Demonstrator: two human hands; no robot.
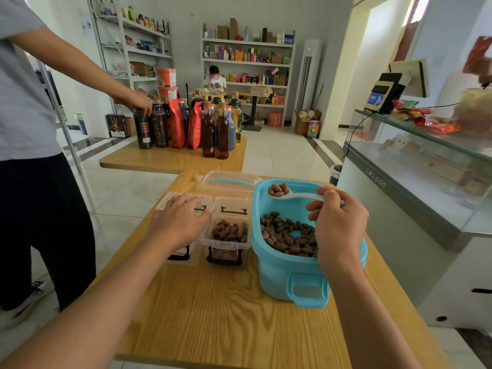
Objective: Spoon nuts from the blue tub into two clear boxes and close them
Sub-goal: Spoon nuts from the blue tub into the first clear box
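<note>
The blue tub point(277, 272) stands open on the wooden table, with brown nuts point(287, 234) covering part of its bottom. My right hand point(336, 222) grips the handle of a white spoon point(295, 195) that carries a few nuts above the tub's far side. Left of the tub, a clear box point(229, 242) holds nuts, its lid point(233, 207) tipped back. My left hand point(181, 219) lies flat on top of a second clear box point(186, 258) and hides most of it; whether that box holds nuts is hidden.
The tub's clear lid point(229, 182) lies behind the boxes. A person point(29, 129) stands at the left, reaching for bottles point(213, 129) on a second table. A glass counter point(415, 166) runs along the right. Shelves line the back wall.
</note>
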